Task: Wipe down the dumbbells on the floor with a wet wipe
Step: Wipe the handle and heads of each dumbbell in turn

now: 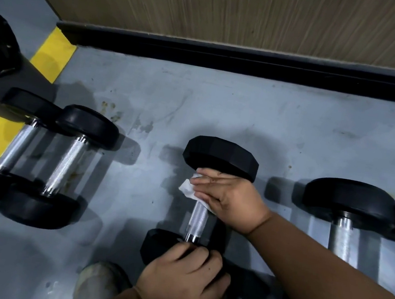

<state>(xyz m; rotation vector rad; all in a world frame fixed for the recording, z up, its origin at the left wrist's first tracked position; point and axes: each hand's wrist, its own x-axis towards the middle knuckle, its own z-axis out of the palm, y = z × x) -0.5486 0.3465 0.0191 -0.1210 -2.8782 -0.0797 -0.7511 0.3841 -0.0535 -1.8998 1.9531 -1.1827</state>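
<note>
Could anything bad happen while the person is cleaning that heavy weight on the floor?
Maybe. The left hand holds the near head of the middle dumbbell; if it rolls, fingers could get pinched against the floor. The right hand wraps a small wet wipe round the handle, so it might slip. A shoe sits close and could get bumped.

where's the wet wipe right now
In the head view, the wet wipe is centre frame, wrapped on the middle dumbbell handle's far end under the right hand.
</note>
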